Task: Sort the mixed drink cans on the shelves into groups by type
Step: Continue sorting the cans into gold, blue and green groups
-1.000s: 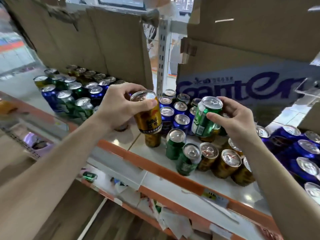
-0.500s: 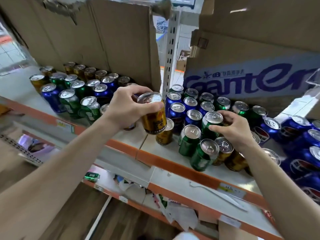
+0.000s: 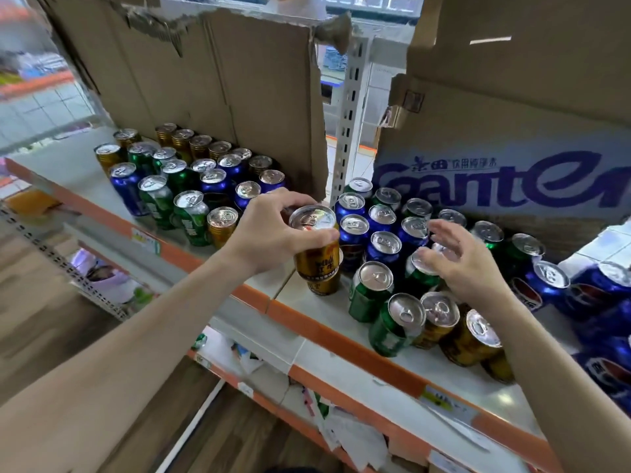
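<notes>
Gold can [image 3: 316,245] sits clamped in the left hand [image 3: 269,235], hiding another gold one [image 3: 324,283] near the shelf's front edge [image 3: 345,339]. Right hand [image 3: 469,264] hovers spread over a green can [image 3: 421,268], contact unclear

Shop: price-tagged shelves [image 3: 345,331] of drink cans [image 3: 382,249]

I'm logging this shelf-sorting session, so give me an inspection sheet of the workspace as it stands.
Surface: white shelf with an orange front edge.
Job's things: gold can lifted just above another gold can; blue, green and gold cans mixed on both sides of the upright post.
Clutter: loose papers on the lower shelf.
Grippers: left hand holds the gold can; right hand open over a green can.
Cables: nothing seen.
Surroundings: cardboard boxes behind the cans; wood floor below.
</notes>
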